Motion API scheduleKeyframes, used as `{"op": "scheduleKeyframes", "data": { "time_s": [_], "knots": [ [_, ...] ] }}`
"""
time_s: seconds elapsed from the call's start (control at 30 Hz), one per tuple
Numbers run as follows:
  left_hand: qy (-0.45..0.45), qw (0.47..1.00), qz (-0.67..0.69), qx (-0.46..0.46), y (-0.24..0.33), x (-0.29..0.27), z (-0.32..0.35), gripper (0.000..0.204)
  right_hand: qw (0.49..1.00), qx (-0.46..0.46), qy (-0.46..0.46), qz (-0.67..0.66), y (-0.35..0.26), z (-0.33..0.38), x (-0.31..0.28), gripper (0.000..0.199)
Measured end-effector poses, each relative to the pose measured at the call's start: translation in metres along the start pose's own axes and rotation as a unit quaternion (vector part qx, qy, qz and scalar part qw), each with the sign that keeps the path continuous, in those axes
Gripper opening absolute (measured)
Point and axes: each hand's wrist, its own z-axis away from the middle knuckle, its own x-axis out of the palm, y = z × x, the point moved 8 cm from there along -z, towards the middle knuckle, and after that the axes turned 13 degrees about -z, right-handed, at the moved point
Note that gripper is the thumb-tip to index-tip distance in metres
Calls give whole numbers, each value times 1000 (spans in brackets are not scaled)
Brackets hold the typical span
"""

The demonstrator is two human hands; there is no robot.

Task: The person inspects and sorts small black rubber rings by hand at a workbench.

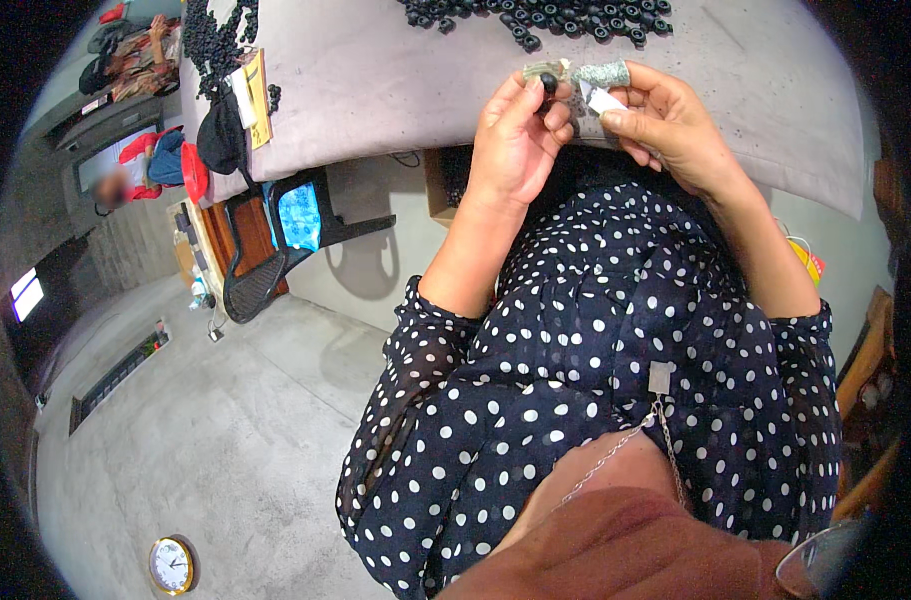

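Fingers of the left hand [515, 140] pinch a small round black part [548, 82] between thumb and forefinger; those of the right hand [675, 125] close on a little white piece [605, 101] with a grey, blade-like point. Both hands hold these just beside each other, over the near edge of the bench [355, 90]. Speckled wrapping covers the right forefinger, and a paler wrap on the left one lies partly behind the black part.

Under the near edge, left of the lap, I can make out an open-fronted wooden compartment [438, 190]; its dark contents I cannot tell. Right of the lap, below that edge, a yellow rounded thing [804, 255] is half hidden by the arm.

Toward the bench's near left corner lie a black cloth item [222, 135] and a yellow slab [261, 100], any print on it too small to read. Below the corner stands a black chair [247, 262] with a blue patterned cushion [298, 216].

Loose black parts [555, 15] spread along the far edge, and smaller black pieces [210, 50] run along the left end. Past that end sits a person in red [147, 150].
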Motion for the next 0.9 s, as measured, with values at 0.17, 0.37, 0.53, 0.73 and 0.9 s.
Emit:
{"op": "scheduleKeyframes", "data": {
  "time_s": [0.17,0.37,0.53,0.73,0.9],
  "knots": [
    [-1,998,-58,37,7,0,5,16,999,-17,-28,-9,-4,3,6,33],
    [-9,995,-91,49,11,2,8,20,998,3,-53,-24,-4,5,12,35],
    [-18,991,-121,46,18,8,10,22,996,16,-89,-25,-2,6,16,33],
    [-29,999,-42,3,13,10,12,22,996,-11,-89,-8,-9,9,21,31],
    [-43,998,-45,5,13,13,13,24,996,-4,-89,14,-4,8,23,29]
  ]
}}
